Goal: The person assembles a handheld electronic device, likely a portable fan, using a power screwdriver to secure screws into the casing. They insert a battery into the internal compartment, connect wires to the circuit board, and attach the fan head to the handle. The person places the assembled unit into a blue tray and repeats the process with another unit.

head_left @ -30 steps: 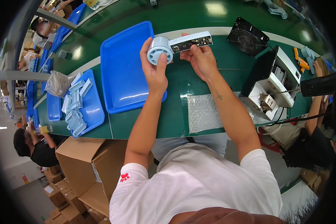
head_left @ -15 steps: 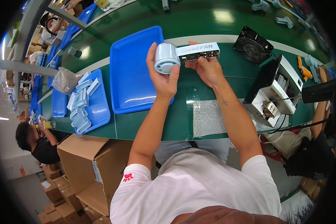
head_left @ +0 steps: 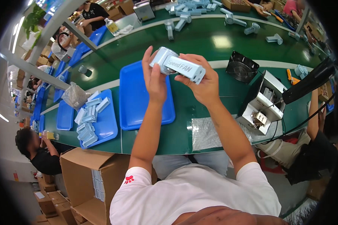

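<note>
Head view | our left hand [head_left: 156,85], half-curled, cups pale-blue fan [head_left: 181,66] at round end | our right hand [head_left: 205,83] wraps its handle | blue tray [head_left: 133,103] below left hand

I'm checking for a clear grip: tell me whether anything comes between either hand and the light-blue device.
Nothing visible does: the left hand is at the round end of the light-blue device, and the right hand grips its long part, both bare.

Factory workshop — long green bench [head_left: 234,93], blue trays [head_left: 133,99], piled cartons [head_left: 58,198]
</note>
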`<state>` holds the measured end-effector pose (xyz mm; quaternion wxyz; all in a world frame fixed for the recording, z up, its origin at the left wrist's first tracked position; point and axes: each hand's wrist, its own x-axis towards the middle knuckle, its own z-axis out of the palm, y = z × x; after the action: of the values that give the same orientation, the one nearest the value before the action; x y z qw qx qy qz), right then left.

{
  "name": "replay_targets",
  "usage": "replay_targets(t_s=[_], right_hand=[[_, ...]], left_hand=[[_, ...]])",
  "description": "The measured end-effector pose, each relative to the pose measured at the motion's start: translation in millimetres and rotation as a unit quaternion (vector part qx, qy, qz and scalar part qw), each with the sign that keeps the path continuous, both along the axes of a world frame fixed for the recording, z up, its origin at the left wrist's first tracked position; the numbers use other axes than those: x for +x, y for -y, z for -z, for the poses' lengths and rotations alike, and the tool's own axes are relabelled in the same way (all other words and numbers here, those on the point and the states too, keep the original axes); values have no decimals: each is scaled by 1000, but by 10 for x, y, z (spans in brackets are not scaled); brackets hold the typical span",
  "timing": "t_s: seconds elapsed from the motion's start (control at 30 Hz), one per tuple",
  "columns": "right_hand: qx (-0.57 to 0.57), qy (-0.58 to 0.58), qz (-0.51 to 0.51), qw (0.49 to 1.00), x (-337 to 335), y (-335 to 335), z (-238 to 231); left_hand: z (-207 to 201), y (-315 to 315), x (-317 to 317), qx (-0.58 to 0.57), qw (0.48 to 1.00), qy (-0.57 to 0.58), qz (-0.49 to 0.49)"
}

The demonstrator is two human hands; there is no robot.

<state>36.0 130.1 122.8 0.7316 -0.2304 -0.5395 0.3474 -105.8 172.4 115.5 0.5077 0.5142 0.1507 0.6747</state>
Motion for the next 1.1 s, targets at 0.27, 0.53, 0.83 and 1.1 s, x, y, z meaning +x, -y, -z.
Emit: replay_targets(t_s=[0.27, 0.53, 0.83, 1.1], right_hand=[[142, 117, 126, 975, -99, -47, -611], [179, 144, 111, 967, -164, 28, -644], [126, 233, 85, 961, 37, 86, -649], [29, 203, 11, 979, 116, 262, -704]], left_hand=[[-795, 77, 95, -38, 999, 22, -11], [-777, 218, 52, -48, 996, 72, -15], [-763, 213, -151, 135, 969, 28, -205], [-741, 172, -194, 251, 930, -10, -267]])
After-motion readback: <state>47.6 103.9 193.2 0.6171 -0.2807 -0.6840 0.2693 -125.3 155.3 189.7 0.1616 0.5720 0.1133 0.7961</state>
